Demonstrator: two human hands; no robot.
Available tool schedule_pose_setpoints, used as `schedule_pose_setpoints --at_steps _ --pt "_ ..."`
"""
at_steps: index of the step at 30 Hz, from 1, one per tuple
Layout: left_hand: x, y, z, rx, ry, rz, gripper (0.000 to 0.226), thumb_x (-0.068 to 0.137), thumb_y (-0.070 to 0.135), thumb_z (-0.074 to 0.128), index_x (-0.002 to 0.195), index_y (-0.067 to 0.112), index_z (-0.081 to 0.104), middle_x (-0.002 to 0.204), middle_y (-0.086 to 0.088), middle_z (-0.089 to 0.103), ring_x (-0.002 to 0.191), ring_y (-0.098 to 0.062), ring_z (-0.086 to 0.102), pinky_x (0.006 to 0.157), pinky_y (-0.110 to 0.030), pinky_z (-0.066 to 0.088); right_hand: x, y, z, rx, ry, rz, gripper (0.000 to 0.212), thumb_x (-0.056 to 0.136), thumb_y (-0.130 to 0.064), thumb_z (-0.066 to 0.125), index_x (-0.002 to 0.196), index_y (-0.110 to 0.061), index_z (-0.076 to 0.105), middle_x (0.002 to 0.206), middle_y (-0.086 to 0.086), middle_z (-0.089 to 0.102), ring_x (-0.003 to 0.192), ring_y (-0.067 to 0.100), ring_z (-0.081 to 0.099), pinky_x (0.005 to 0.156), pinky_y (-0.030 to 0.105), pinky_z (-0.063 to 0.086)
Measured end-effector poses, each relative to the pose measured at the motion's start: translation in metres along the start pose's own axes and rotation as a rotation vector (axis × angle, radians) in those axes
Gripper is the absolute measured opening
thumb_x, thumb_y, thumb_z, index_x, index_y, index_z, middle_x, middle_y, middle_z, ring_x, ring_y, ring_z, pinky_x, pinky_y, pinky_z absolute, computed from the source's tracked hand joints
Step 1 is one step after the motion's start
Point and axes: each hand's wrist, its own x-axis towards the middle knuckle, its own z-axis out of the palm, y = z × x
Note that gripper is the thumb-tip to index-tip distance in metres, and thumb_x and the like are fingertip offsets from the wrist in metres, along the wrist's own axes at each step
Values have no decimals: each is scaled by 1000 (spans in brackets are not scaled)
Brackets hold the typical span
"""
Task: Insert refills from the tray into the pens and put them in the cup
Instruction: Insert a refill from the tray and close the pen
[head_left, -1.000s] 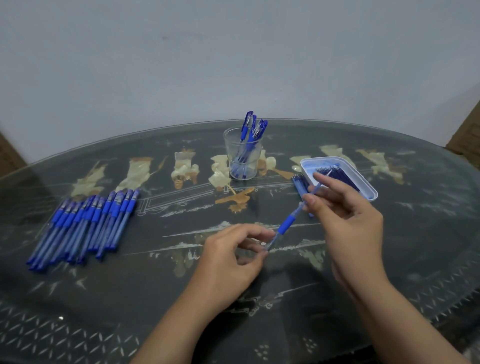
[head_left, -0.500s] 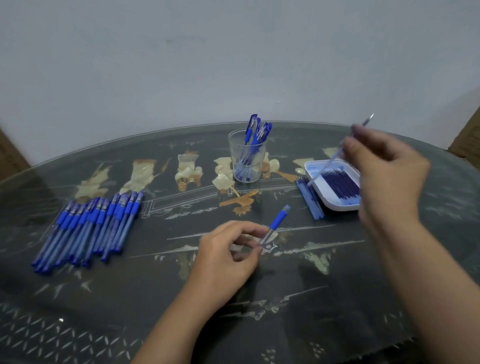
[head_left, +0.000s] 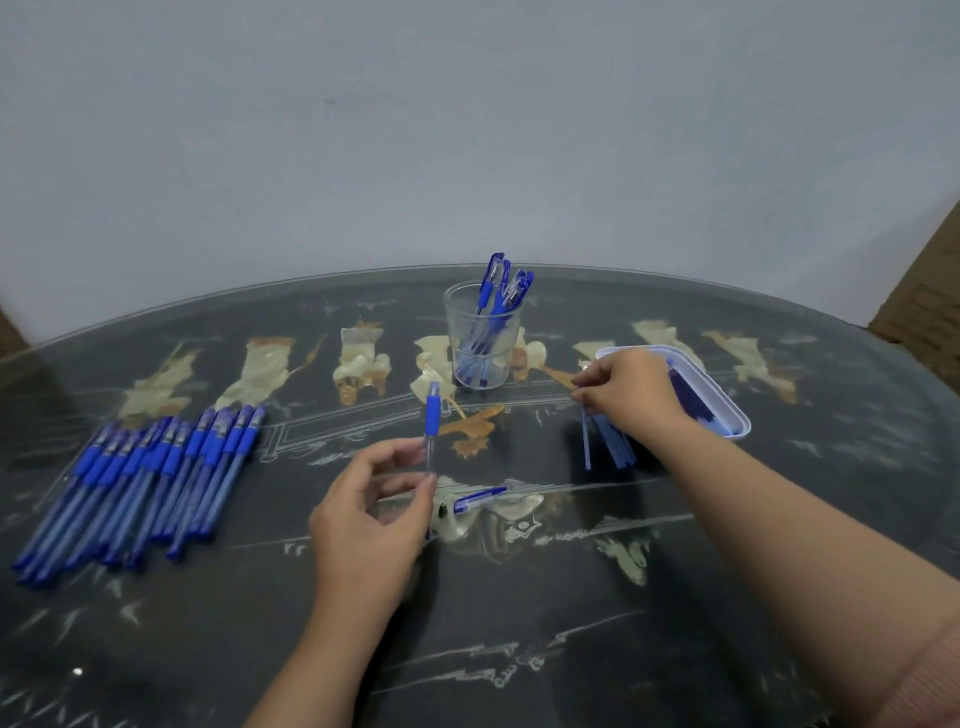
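Note:
My left hand (head_left: 374, 512) pinches the lower end of a clear pen barrel with a blue grip (head_left: 432, 422) and holds it upright over the table's middle. My right hand (head_left: 631, 396) hovers over a small pile of refills (head_left: 615, 449) beside the white tray (head_left: 740, 423) and pinches one thin refill (head_left: 586, 447). Dark blue refills (head_left: 693, 402) lie in the tray, partly hidden by that hand. The clear cup (head_left: 485, 343) at the back holds several blue pens. A blue pen cap (head_left: 478, 501) lies on the table near my left hand.
Several blue pens (head_left: 145, 480) lie side by side at the left of the dark glass-topped table (head_left: 519, 623). A small dark piece (head_left: 442, 510) rests beside the cap. A grey wall stands behind the table's curved far edge.
My right hand drew a refill out of the barrel, swung it up, then brought it down to the pile beside the tray. My left hand turned the barrel upright.

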Motion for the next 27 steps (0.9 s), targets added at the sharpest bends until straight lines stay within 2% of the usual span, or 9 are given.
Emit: schedule_pose_setpoints --at_steps 4,10,13,16,19,23,27 --pt "0 -1 0 -13 -7 1 33 79 -6 74 95 22 67 96 20 70 80 -3 69 64 -11 52 4 4 6 -88 14 -13 18 82 -12 76 100 -11 77 91 8 73 85 16 63 75 22 41" --pt "1 -4 0 4 -25 9 33 79 -5 74 97 22 67 97 18 71 81 -4 70 64 -12 52 5 11 16 -168 39 -41 15 84 -11 72 99 -11 77 98 10 73 93 25 65 81 29 50" --pt "1 -5 1 2 -34 8 33 78 -5 74 97 22 67 98 17 71 82 -5 70 65 -12 53 3 12 20 -229 81 -76 21 86 -6 64 103 -12 75 103 11 72 98 29 64 84 35 53" --pt "1 -5 1 5 -34 2 34 78 -5 74 97 23 67 98 16 71 82 -6 70 66 -15 55 2 13 23 -276 101 -85 28 88 -3 57 109 -14 72 105 12 69 96 30 62 76 33 51" --pt "1 -6 1 14 -37 3 34 78 -5 74 97 23 67 99 17 71 82 -6 70 70 -19 57 0 11 25 -336 134 -101 31 88 0 51 110 -13 69 105 13 67 97 33 60 69 30 41" --pt "1 -6 1 13 -34 4 34 78 -6 74 97 22 67 98 16 71 82 -5 70 67 -17 56 -2 9 26 -413 170 -152 33 87 4 48 108 -9 69 104 16 66 96 36 60 67 31 38" --pt "1 -5 2 1 -19 8 35 78 -6 74 95 24 67 97 17 72 81 -4 70 63 -12 52 -2 9 26 -454 172 -202 34 87 6 46 108 -7 69 104 16 65 97 35 60 69 33 41"
